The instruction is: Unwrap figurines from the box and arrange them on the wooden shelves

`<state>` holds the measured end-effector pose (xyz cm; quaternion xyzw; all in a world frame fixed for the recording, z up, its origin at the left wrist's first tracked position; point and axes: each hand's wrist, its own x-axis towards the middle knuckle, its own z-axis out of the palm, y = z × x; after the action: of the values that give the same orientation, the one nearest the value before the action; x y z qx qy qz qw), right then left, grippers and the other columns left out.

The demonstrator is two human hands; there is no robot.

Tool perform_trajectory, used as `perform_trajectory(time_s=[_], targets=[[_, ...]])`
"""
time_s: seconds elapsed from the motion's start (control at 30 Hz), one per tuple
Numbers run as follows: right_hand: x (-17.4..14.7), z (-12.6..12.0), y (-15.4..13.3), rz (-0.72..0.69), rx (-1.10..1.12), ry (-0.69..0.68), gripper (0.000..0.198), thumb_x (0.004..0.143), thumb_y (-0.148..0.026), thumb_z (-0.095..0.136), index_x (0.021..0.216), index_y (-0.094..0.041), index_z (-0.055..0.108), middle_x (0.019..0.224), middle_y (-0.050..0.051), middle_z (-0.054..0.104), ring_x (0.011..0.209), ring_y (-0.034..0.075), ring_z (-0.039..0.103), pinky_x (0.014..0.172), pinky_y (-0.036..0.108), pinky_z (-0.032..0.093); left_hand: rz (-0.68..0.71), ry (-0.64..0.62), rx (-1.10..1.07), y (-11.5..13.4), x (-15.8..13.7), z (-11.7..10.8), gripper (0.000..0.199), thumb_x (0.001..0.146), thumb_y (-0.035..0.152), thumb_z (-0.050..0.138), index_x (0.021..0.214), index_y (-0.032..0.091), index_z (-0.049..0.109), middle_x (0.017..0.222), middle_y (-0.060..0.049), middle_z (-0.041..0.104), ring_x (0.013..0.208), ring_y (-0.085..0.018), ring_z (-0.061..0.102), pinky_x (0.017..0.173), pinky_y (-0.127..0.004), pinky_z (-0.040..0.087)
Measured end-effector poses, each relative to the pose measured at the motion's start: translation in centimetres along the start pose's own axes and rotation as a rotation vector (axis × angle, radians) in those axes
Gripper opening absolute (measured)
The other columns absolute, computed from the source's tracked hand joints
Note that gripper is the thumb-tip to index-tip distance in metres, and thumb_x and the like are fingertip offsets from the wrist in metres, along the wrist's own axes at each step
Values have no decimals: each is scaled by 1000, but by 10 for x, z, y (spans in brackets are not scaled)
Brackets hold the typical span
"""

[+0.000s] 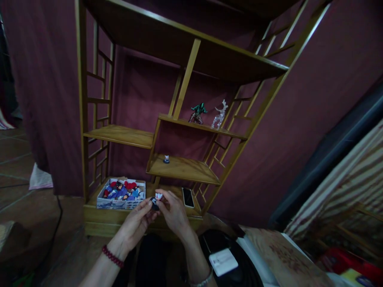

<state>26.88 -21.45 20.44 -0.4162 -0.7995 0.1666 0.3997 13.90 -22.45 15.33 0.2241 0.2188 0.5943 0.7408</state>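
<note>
Between my two hands is a small figurine [158, 196] with a white top and a dark round base. My left hand [138, 221], closed, pinches the dark base [154, 203] from the left. From the right, my closed right hand [174, 213] grips the white upper part. Just beyond my left hand stands an open box [119, 204] full of small red, blue and white figures [125, 190]. A similar small figurine [166, 159] with a dark base stands on the lower right shelf [185, 169].
The wooden shelf unit [188, 75] rises ahead. Its upper right shelf carries a green figure [198, 113] and a clear deer figure [220, 114]. A phone [188, 197] lies on the bottom board. At lower right, a white flat object [223, 262] rests on a black surface.
</note>
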Motion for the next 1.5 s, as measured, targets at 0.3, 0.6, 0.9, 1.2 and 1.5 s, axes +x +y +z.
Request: perform_trajectory(time_s=[0.3,0.6,0.9,1.2,1.5], targets=[[9,10,26,49,51,-33,27,80,-20,50,105,-25,57,93,2,61,85,14,56,76,26,44,-51,86,-40,-5,21,-13,11,76,13,58,86,14,62,88,-5,64,75,-12,60,71,-26,49],[15,0,42,54,81,-20,26,79,-21,53,104,-24,59,91,2,61,85,14,56,76,24,44,-69,54,-16,-14,39,-11,16,73,15,63,89,14,62,90,-5,64,75,-12,60,69,-24,48],[14,-12,52,88,86,53,23,79,-21,53,100,-23,61,90,2,61,85,14,56,76,24,44,-65,9,6,-19,48,9,20,68,18,68,88,15,62,87,-3,64,72,-13,60,67,-24,48],[15,-17,68,102,153,61,41,77,-25,55,117,-28,50,101,3,60,88,15,57,79,29,47,-101,22,13,-16,60,15,15,72,13,63,87,13,62,84,-6,65,70,-13,60,65,-24,48],[18,-15,84,68,97,122,45,73,-29,60,118,-27,50,108,5,57,94,18,54,83,34,46,-70,31,49,-10,75,25,16,74,13,60,91,13,62,88,-7,64,70,-12,59,64,-24,48]])
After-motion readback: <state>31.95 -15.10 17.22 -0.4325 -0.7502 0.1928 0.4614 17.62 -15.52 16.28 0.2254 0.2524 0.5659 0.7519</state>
